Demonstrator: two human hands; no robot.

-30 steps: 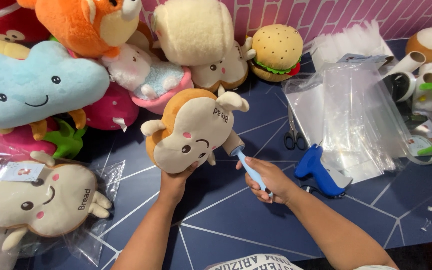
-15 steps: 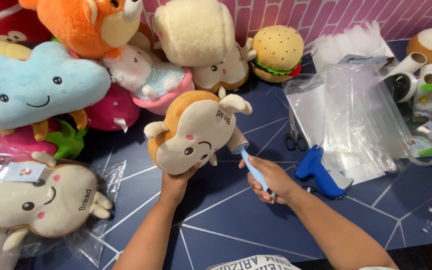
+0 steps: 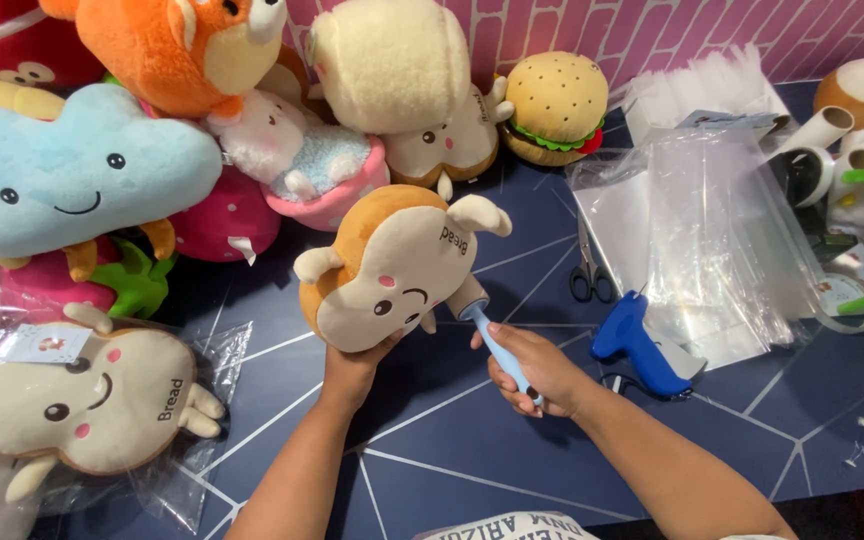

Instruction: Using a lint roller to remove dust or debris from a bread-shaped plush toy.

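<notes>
Gripping a bread-slice plush upright above the tabletop, my left hand steadies it while my right hand clutches a lint roller against its unbagged side; bags wait nearby.

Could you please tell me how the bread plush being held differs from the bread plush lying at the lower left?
The held bread plush is bare, while the lower-left bread plush sits inside a clear plastic bag. The held one is lifted off the table in the left hand, with a lint roller against its side; the bagged one lies flat, untouched. Both are cream-faced with brown crust, pink cheeks and small arms.
</notes>
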